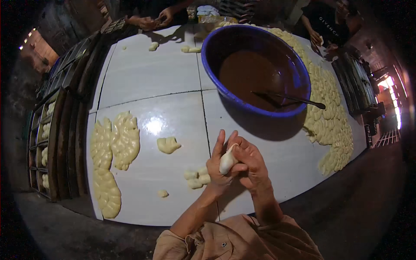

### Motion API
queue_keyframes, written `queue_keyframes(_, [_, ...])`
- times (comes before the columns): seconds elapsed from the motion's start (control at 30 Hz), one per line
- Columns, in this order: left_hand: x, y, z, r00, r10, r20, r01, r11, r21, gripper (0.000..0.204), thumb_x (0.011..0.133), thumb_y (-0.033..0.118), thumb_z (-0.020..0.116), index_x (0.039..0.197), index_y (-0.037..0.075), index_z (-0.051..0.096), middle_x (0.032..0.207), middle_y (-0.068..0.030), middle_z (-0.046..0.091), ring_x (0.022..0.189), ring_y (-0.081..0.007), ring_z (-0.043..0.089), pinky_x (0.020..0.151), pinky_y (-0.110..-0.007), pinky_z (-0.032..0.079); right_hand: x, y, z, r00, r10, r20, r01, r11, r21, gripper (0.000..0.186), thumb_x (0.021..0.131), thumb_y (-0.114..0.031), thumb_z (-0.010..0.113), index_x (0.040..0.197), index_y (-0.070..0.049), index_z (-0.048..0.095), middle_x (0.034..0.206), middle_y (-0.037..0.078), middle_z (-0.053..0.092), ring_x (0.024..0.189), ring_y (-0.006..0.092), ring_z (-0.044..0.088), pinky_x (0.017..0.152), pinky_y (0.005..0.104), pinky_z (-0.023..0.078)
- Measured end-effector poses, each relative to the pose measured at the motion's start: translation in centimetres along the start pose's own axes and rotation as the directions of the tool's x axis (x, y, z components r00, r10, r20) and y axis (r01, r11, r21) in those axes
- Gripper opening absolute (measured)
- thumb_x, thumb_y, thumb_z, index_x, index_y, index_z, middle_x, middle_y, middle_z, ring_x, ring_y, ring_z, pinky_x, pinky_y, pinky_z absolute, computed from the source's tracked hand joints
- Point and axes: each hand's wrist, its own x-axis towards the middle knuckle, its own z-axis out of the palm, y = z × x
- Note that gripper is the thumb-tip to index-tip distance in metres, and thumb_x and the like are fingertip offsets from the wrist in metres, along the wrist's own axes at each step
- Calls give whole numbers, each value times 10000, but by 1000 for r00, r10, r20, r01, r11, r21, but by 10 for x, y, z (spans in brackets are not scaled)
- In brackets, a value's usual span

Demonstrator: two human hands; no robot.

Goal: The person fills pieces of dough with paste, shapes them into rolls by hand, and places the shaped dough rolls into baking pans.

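A small pale piece of dough (226,162) is held up between my two hands, over the near part of the tiled table. My left hand (215,167) cups it from the left, its fingers pointing up. From the other side my right hand (252,164) closes on it, and a thin strip of dough stretches up at its fingertips. Just left of my left wrist lie several short dough pieces (196,179). A folded dough lump (168,145) and a small bit of dough (163,193) rest farther left.
A big blue basin (265,113) of brown liquid, with a dark-handled utensil (303,101), stands beyond my hands. Dough pieces in masses cover the right edge (330,112) and left edge (125,141). Racked trays (45,138) flank the table; two people (149,21) (327,26) work across it.
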Motion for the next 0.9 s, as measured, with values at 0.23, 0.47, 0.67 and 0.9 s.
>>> queue_keyframes(0.23, [0, 4, -7, 855, -484, 187, 502, 862, -65, 756, 920, 51, 673, 1540, 76, 241, 1324, -223, 569, 1108, -226, 645, 918, -331, 543, 74, -106, -21, 954, -291, -77, 209, 823, -528, 165, 969, -190, 612, 1053, -49, 597, 919, 39, 650, 797, 95, 625, 717, 255, 511])
queue_keyframes(0.47, [14, 15, -32, 772, -631, 80, 618, 774, 137, 370, 974, 126, 622, 1319, 4, 567, 1061, -136, 724, 972, -152, 684, 859, -277, 546, 174, -128, -117, 994, 111, 1, 24, -201, -979, 243, 915, -235, 597, 1041, -28, 619, 917, 33, 630, 857, 132, 589, 749, 287, 470])
queue_keyframes(0.67, [6, 10, -45, 761, -648, 32, 647, 761, 36, 339, 976, 151, 627, 1277, -3, 603, 1059, -136, 726, 928, -149, 686, 849, -277, 538, 175, -120, -95, 943, 308, -126, -137, 12, -991, 211, 920, -235, 600, 1002, -43, 633, 911, 39, 641, 857, 141, 591, 747, 302, 473])
queue_keyframes(0.9, [40, 13, -20, 757, -632, 166, 646, 762, -44, 440, 1008, 312, 576, 1314, -4, 557, 1192, -154, 664, 1076, -225, 645, 905, -361, 525, 115, -118, -48, 996, 92, -4, -83, 872, -482, 190, 983, -251, 606, 1044, -79, 551, 804, 41, 636, 649, 116, 637, 526, 240, 524])
